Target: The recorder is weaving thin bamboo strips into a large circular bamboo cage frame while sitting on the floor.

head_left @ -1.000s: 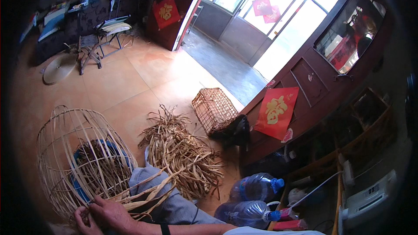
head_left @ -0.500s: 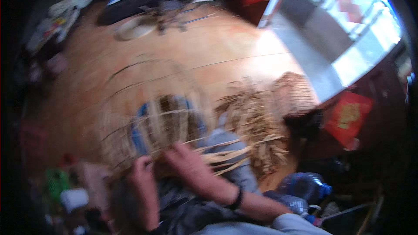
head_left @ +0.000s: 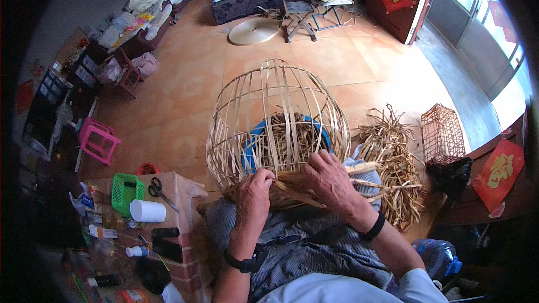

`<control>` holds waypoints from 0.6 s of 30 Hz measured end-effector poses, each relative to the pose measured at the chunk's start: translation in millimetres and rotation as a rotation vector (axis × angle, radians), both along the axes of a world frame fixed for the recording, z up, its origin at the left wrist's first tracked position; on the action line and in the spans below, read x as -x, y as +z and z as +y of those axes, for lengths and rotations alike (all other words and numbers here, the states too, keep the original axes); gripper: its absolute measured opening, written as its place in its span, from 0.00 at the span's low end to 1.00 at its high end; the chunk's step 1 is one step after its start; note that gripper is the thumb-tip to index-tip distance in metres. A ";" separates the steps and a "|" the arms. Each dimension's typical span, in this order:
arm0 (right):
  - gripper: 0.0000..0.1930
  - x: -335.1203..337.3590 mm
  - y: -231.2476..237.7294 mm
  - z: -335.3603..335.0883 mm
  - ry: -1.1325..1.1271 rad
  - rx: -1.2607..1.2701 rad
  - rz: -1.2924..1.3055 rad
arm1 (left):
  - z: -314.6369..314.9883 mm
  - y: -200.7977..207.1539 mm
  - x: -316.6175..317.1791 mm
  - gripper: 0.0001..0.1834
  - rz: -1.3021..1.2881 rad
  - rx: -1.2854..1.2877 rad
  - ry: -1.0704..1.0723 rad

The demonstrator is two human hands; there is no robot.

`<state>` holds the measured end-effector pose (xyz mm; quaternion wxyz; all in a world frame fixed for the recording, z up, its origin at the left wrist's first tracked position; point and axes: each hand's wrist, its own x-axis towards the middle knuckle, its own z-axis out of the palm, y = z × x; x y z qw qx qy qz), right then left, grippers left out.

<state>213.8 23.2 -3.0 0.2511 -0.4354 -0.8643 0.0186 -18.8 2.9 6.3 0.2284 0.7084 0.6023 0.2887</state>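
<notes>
An open round basket frame [head_left: 287, 126] of thin pale split strips rests against my lap, its ribs arching away from me. My left hand [head_left: 255, 196] is closed, thumb and fingers pinching the woven near edge of the basket. My right hand [head_left: 331, 182] is closed around flat dried strips [head_left: 292, 182] that stretch between the two hands along that edge. Loose ends of the strips trail out to the right past my right wrist. Through the ribs a blue tub [head_left: 251, 137] shows, holding more dried strips. The fingertips are partly hidden by the hands.
To the right lies a heap of dried strips [head_left: 393, 174], with a wire-like woven cage [head_left: 442, 134] beyond it. On the left a small table [head_left: 188, 235] carries a green basket [head_left: 128, 193], scissors [head_left: 161, 192] and a white cylinder [head_left: 147, 211]. A pink stool [head_left: 100, 141] stands farther off.
The view has swung and sharpened, so the basket and my hands sit farther right in it. Both hands stay at the basket's near edge; the right one has drawn apart from the left.
</notes>
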 end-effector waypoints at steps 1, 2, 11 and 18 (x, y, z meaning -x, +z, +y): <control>0.13 0.0 8.8 4.0 0.000 -0.045 -0.034 | -0.3 -1.9 -2.1 0.06 -0.090 0.033 0.045; 0.13 -0.1 12.4 6.7 0.009 -0.045 -0.037 | -0.5 -3.0 -3.7 0.07 -0.179 0.065 0.091; 0.11 -12.2 -9.0 -28.1 0.033 0.156 -0.028 | 9.4 -9.7 -6.1 0.12 -0.207 -0.038 0.027; 0.21 -23.4 -28.7 -67.9 -0.005 0.210 0.021 | 5.6 -2.1 -3.1 0.18 0.126 -0.375 -0.101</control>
